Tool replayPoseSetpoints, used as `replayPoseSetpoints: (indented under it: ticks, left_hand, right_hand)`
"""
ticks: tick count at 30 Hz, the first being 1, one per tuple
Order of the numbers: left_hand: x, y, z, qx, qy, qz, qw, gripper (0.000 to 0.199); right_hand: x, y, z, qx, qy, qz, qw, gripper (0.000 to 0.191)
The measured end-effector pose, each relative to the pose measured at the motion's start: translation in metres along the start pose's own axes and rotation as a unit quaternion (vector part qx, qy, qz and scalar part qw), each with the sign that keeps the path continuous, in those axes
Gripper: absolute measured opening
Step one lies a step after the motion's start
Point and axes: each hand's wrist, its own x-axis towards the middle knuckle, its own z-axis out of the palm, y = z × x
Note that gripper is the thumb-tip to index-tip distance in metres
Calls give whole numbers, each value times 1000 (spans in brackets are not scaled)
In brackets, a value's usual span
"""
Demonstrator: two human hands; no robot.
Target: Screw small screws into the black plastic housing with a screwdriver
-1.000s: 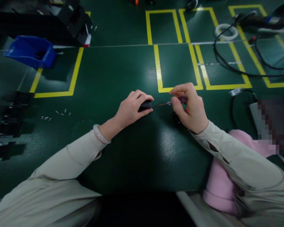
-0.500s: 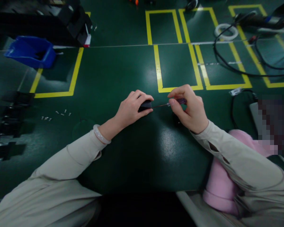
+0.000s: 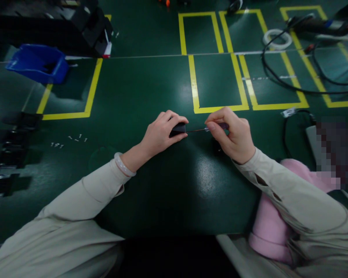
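A small black block (image 3: 178, 129) lies on the green table (image 3: 145, 88), with my left hand (image 3: 164, 131) closed round it, thumb on the near side and fingers on the far side. My right hand (image 3: 230, 133) pinches the dark handle of a thin screwdriver (image 3: 195, 130). Its shaft points left, and the tip meets the right end of the block. Partly hidden beside my right hand is a small dark object (image 3: 217, 146) that I cannot make out.
Several small screws (image 3: 57, 145) lie at the left, near black parts (image 3: 14, 143) along the edge. A blue bin (image 3: 37, 63) stands back left. White tape roll (image 3: 277, 39), black cable (image 3: 290, 89) and a pink item (image 3: 269, 231) are at the right.
The fingers of my right hand have shifted slightly on the screwdriver handle. My left hand and the black block have not moved.
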Motion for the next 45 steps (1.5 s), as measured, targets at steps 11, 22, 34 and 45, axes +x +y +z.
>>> replayPoseSetpoints:
  ticks: [11, 22, 34, 45]
  left_hand:
    - [0, 0, 0, 4, 3, 2, 1000, 32]
    - [0, 0, 0, 0, 4, 3, 1000, 32]
    - [0, 0, 0, 0, 2, -1, 1000, 32]
    - [0, 0, 0, 2, 3, 2, 1000, 32]
  right_hand:
    - [0, 1, 0, -15, 1, 1, 1000, 9]
    - [0, 2, -1, -16, -5, 4, 1000, 12]
    - [0, 2, 0, -11, 4, 15, 1000, 12]
    - [0, 2, 0, -10, 7, 7, 1000, 11]
